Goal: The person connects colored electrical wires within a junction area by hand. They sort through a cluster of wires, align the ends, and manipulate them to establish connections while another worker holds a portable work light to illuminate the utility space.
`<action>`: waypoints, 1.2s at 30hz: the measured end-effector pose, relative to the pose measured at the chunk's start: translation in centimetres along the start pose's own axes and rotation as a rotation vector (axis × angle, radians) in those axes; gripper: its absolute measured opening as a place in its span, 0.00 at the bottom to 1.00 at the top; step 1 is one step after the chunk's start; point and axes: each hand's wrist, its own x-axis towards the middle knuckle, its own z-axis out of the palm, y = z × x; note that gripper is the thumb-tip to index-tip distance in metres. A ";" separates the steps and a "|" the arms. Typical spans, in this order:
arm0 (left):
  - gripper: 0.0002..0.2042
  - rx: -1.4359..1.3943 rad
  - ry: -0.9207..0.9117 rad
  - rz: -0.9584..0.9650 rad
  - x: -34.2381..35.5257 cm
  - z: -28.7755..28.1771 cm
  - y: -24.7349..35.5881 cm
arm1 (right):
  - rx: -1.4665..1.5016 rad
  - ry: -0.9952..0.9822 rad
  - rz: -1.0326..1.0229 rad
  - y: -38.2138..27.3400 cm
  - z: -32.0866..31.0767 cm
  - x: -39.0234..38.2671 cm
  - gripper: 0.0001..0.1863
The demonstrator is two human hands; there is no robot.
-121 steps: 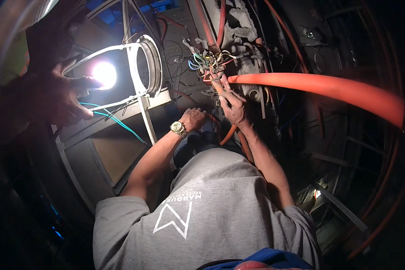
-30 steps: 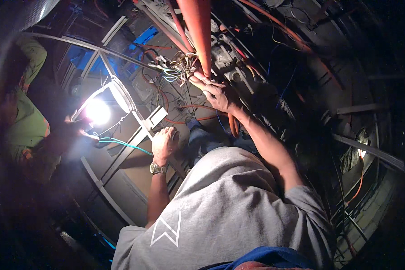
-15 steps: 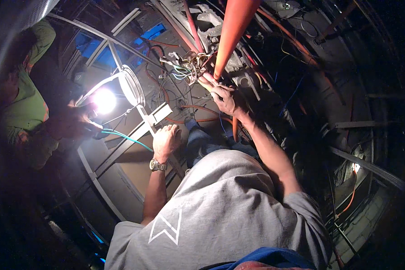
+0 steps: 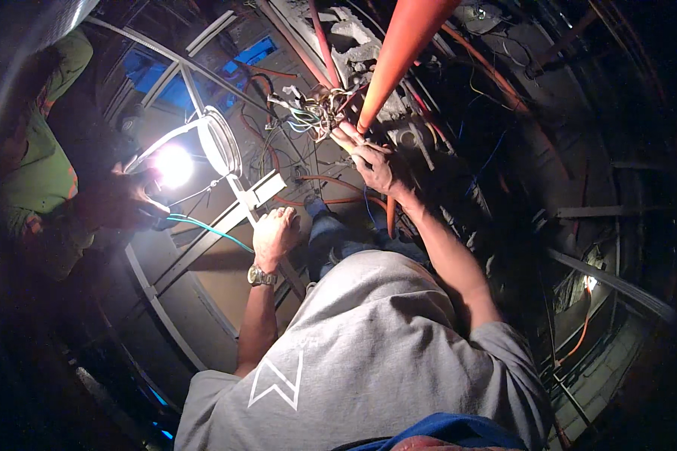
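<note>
My right hand [image 4: 376, 167] is closed around the orange conduit [image 4: 402, 56], which rises from it toward the top of the view. A thinner orange length [image 4: 390, 216] hangs below that hand. Just beyond my fingers, a tangle of stripped and coloured wires [image 4: 320, 113] sticks out beside pinkish conduits [image 4: 325, 46]. My left hand [image 4: 274, 237], with a watch [image 4: 261, 276] on its wrist, has its fingers curled over a light metal ceiling channel [image 4: 246, 200]. The finger undersides are hidden.
At the left, a co-worker in a green shirt [image 4: 41, 177] has a hand [image 4: 139, 192] by a glaring lamp [image 4: 173, 165]. Near it are a white ring-shaped fixture [image 4: 220, 143] and green wires [image 4: 210, 228]. Metal framing [image 4: 165, 312] crosses the left; another channel [image 4: 617, 284] runs at right.
The upper part of the orange conduit has swung slightly to the right. Both my hands keep their grips, almost unmoved.
</note>
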 end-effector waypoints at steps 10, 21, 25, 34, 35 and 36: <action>0.13 0.006 -0.008 -0.012 0.1 0.3 -0.1 | -0.047 0.060 0.099 0.1 0.1 -1.0 0.04; 0.14 0.014 -0.019 0.020 0.3 0.2 -0.2 | -0.070 0.147 0.004 2.4 2.4 -2.5 0.03; 0.11 0.015 0.005 0.017 0.0 0.5 -0.3 | -0.013 0.084 0.183 3.9 3.7 -3.5 0.03; 0.11 0.005 -0.019 -0.009 0.3 0.5 -0.2 | -0.008 0.121 0.031 -0.3 0.5 -0.4 0.03; 0.11 0.005 -0.021 -0.005 0.4 0.5 -0.2 | -0.010 0.124 0.035 0.0 0.5 -0.8 0.03; 0.11 0.004 -0.020 -0.004 0.4 0.3 -0.1 | -0.015 0.021 0.108 0.2 0.3 -1.3 0.15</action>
